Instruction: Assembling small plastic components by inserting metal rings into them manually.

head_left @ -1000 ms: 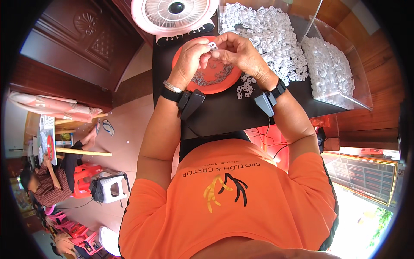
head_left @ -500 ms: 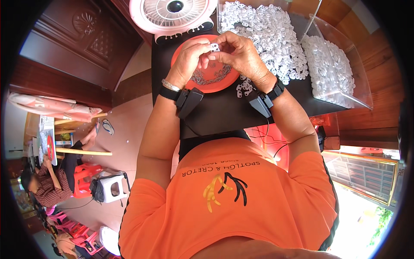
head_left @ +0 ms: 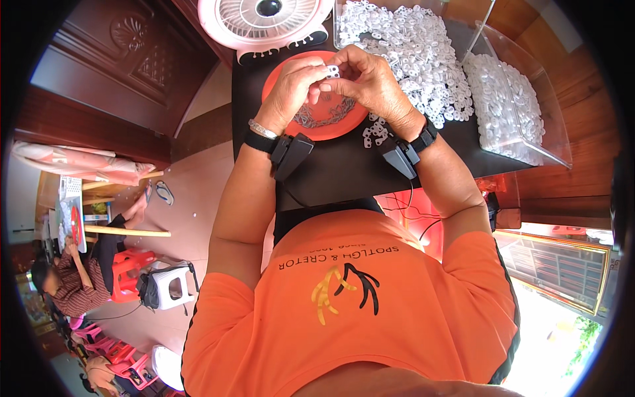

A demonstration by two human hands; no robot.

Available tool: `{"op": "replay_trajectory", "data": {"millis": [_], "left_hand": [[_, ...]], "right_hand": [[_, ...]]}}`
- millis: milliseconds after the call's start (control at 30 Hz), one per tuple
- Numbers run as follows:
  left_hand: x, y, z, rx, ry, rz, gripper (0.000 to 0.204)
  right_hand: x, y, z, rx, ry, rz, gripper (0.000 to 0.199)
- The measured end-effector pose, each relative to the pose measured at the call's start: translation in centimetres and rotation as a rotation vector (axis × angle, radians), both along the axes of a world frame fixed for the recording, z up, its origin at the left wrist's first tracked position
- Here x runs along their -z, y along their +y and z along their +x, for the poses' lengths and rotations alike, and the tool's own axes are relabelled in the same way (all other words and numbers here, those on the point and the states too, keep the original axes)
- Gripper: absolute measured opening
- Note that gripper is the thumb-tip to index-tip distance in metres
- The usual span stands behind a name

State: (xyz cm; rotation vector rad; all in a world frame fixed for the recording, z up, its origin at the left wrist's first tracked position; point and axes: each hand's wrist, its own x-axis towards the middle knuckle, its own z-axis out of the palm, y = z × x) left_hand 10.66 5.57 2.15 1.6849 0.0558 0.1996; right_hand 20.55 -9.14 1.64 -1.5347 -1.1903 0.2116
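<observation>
Over a round orange-red plate (head_left: pixel 278 68), my left hand (head_left: pixel 295 87) and my right hand (head_left: pixel 372 81) meet fingertip to fingertip. Pinched by the left thumb and fingers is a small white plastic clip (head_left: pixel 333 70) with dark holes. The right thumb and forefinger close around its other side; whether they hold a further small part is hidden. Below my hands, many thin grey metal pins (head_left: pixel 324 120), like small nails, lie in the plate. Several loose white clips (head_left: pixel 376 134) rest on the dark table just right of the plate.
A pink-and-white fan (head_left: pixel 268 20) stands behind the plate. To the right, a big heap of white clips (head_left: pixel 423 59) spreads beside a clear bin (head_left: pixel 552 126) full of more. The black table (head_left: pixel 331 175) ends near my waist. Another person (head_left: pixel 79 284) sits far left.
Both hands stay over the plate, shifting very slightly. The white clip has moved a touch to the right and up between the fingertips.
</observation>
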Motion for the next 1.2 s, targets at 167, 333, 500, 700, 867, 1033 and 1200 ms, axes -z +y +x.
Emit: {"op": "replay_trajectory", "data": {"millis": [167,333,500,700,867,1033,1200], "left_hand": [[-0.2,-0.2,-0.1,0.012,-0.035,-0.022,0.027],[0.3,-0.4,0.1,-0.032,-0.087,-0.101,0.026],[0.1,-0.3,0.2,-0.073,-0.104,-0.07,0.026],[0.0,-0.6,0.2,-0.097,-0.106,-0.064,0.026],[-0.2,-0.4,0.0,-0.057,-0.104,0.002,0.028],[-0.4,-0.3,-0.2,-0.02,-0.054,-0.044,0.027],[0.1,-0.1,-0.3,-0.002,-0.039,-0.193,0.026]], "right_hand": [[0.0,-0.1,0.2,-0.044,0.021,0.016,0.028],[-0.4,-0.1,0.0,-0.127,0.168,0.05,0.026],[-0.8,-0.1,-0.4,-0.206,0.348,0.08,0.023],[-0.6,-0.2,-0.1,-0.229,0.366,0.071,0.023],[-0.8,-0.3,-0.3,-0.206,0.32,0.059,0.022],[-0.6,-0.5,0.3,-0.252,0.325,0.062,0.021],[-1.3,-0.7,0.0,-0.323,0.381,0.102,0.022]]}}
